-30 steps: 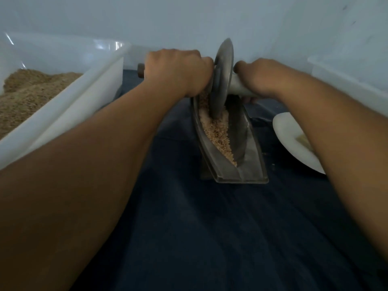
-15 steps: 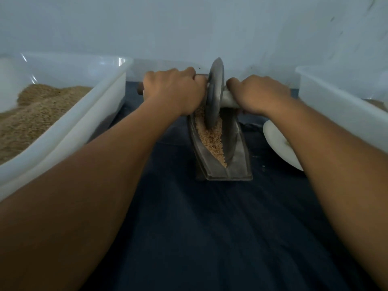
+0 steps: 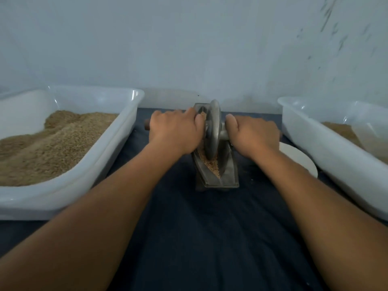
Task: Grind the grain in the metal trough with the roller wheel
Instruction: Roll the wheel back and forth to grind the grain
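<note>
Nearest the camera, two bare forearms enter from the lower left and lower right of the frame and run up toward the centre over a counter (image 3: 210,238) covered in dark blue cloth. Just above the centre bottom stretch of cloth sits the metal trough (image 3: 227,175), a narrow boat-shaped vessel lying lengthwise away from the viewer, its near end blunt and its far end near the wall. Light brown grain (image 3: 212,163) lies in its groove, showing at the near end below the wheel.

The roller wheel (image 3: 213,131) stands upright on edge in the trough at the centre of the frame, its rim down in the grain. An axle handle runs through it from side to side. The left hand (image 3: 175,133) grips the handle left of the wheel, fingers curled round it, with a brown handle tip (image 3: 147,124) sticking out past the hand. The right hand (image 3: 252,135) grips the handle right of the wheel in the same way, fingers wrapped round it.

At the left edge a white plastic tub (image 3: 117,143) holds a heap of brown grain. At the right edge a second white tub (image 3: 310,143) holds a smaller amount. Between it and the trough, partly under the right wrist, lies a white plate (image 3: 298,158). A pale wall (image 3: 189,49) fills the top of the frame.
</note>
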Demonstrator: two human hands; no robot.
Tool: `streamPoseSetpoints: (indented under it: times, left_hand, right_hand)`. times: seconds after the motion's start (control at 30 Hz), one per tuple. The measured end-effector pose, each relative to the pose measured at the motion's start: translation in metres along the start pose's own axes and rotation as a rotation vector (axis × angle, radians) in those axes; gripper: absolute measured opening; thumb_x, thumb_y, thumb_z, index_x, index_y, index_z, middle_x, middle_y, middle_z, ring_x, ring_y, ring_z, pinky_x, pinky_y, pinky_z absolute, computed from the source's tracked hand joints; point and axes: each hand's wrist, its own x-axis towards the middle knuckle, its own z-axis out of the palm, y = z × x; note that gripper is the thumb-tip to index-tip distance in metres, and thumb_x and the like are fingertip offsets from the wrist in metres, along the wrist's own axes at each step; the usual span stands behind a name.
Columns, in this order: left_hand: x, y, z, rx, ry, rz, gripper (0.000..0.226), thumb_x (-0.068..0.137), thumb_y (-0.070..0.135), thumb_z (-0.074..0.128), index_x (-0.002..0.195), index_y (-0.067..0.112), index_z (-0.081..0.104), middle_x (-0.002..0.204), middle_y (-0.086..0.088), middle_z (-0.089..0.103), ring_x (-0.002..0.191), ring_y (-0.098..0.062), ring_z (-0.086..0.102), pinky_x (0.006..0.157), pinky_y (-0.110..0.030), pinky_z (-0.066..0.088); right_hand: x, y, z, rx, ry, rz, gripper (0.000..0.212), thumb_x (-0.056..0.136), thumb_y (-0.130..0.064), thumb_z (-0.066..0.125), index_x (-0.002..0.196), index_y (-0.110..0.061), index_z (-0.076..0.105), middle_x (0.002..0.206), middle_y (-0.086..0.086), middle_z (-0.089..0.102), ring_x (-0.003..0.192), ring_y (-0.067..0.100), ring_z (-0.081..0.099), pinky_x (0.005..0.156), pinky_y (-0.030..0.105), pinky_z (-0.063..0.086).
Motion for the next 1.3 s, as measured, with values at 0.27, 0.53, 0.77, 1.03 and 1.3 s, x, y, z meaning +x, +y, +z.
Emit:
streamPoseSetpoints:
  times: [0.27,0.53,0.77,1.03,1.3]
  left_hand:
    - [-0.028,0.001,-0.004,-0.029,0.086,0.032,0.054,0.098,0.047,0.008,0.112,0.030,0.057,0.086,0.001,0.060,0.075,-0.021,0.052,0.075,-0.041,0.034]
    - [-0.044,0.003,-0.018,-0.038,0.120,0.052,0.061,0.093,0.051,-0.001,0.109,0.030,0.055,0.085,0.001,0.062,0.073,-0.020,0.051,0.075,-0.043,0.035]
    - [-0.033,0.002,-0.010,-0.031,0.099,0.053,0.053,0.096,0.048,0.005,0.108,0.026,0.052,0.083,-0.001,0.061,0.072,-0.023,0.054,0.076,-0.043,0.038]
    - [-0.004,-0.004,0.006,-0.030,0.031,0.018,0.043,0.098,0.045,0.011,0.104,0.024,0.048,0.071,-0.001,0.055,0.060,-0.021,0.049,0.070,-0.041,0.033]
    - [0.025,-0.004,0.013,-0.021,-0.019,-0.021,0.043,0.097,0.046,0.013,0.105,0.026,0.051,0.074,-0.003,0.049,0.060,-0.021,0.042,0.063,-0.038,0.034]
  right_hand:
    - [-0.029,-0.003,-0.008,0.041,0.170,-0.008,0.054,0.102,-0.041,0.021,0.057,-0.024,0.044,0.051,-0.004,0.044,0.049,0.017,0.042,0.064,0.035,0.030]
    - [-0.041,-0.005,-0.012,0.150,0.283,-0.008,0.046,0.101,-0.035,0.035,0.057,-0.022,0.044,0.053,-0.006,0.043,0.051,0.014,0.040,0.066,0.033,0.021]
    - [-0.033,-0.006,-0.008,0.094,0.234,0.018,0.048,0.099,-0.036,0.026,0.055,-0.020,0.039,0.049,-0.003,0.041,0.047,0.015,0.038,0.060,0.032,0.013]
    - [-0.008,-0.004,0.005,0.071,0.123,0.061,0.039,0.101,-0.041,0.023,0.075,-0.021,0.045,0.054,-0.008,0.037,0.049,0.011,0.028,0.069,0.037,0.024]
    - [0.025,0.005,0.004,0.056,-0.109,0.099,0.043,0.099,-0.045,0.020,0.106,-0.024,0.057,0.066,-0.005,0.040,0.058,0.014,0.034,0.052,0.032,0.019]
